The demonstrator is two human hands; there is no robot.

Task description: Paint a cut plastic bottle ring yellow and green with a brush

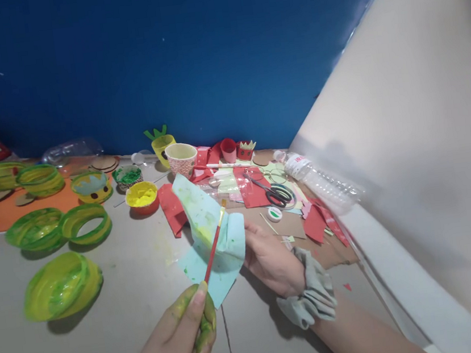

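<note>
A paintbrush (214, 252) with a red handle is pinched in my left hand (189, 325), its bristles pointing up and away. Green and yellow paint stains the fingers of that hand. My right hand (271, 258) grips the right edge of a light blue paper (237, 239), its fingertips hidden behind the sheet. The paper is creased and spotted with yellow and green. The brush crosses in front of it; whether the two touch, I cannot tell. A grey-green scrunchie (312, 290) circles the right wrist.
Several green-yellow painted plastic pieces (60, 285) lie at the left. Behind the paper stand a yellow paint bowl (142, 196), a green paint cup (128, 177) and a paper cup (181, 157). Scissors (278, 194), red paper scraps (316, 224) and a clear bottle (322, 180) lie at the right.
</note>
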